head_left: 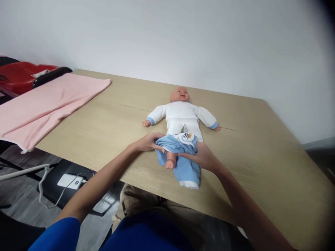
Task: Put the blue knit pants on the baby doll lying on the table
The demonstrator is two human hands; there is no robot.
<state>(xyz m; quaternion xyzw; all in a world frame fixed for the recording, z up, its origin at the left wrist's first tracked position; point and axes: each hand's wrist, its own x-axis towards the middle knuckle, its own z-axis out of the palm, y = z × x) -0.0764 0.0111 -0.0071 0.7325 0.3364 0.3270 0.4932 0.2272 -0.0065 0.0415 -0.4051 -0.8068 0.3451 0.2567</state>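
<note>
A baby doll (pixel 181 115) in a white top with blue cuffs lies on its back on the wooden table (pixel 261 153), head toward the wall. Light blue trousers (pixel 183 164) are bunched around its legs, and one bare foot pokes out of the left leg. My left hand (pixel 149 142) pinches the trousers' waistband on the doll's left side. On the other side my right hand (pixel 202 156) grips the same bunched cloth.
A pink blanket (pixel 42 106) lies spread over the table's left end. Behind it are a red tub (pixel 18 75) and a black object. A white device with a cable (pixel 69 181) sits on a dark stool on the floor at the left.
</note>
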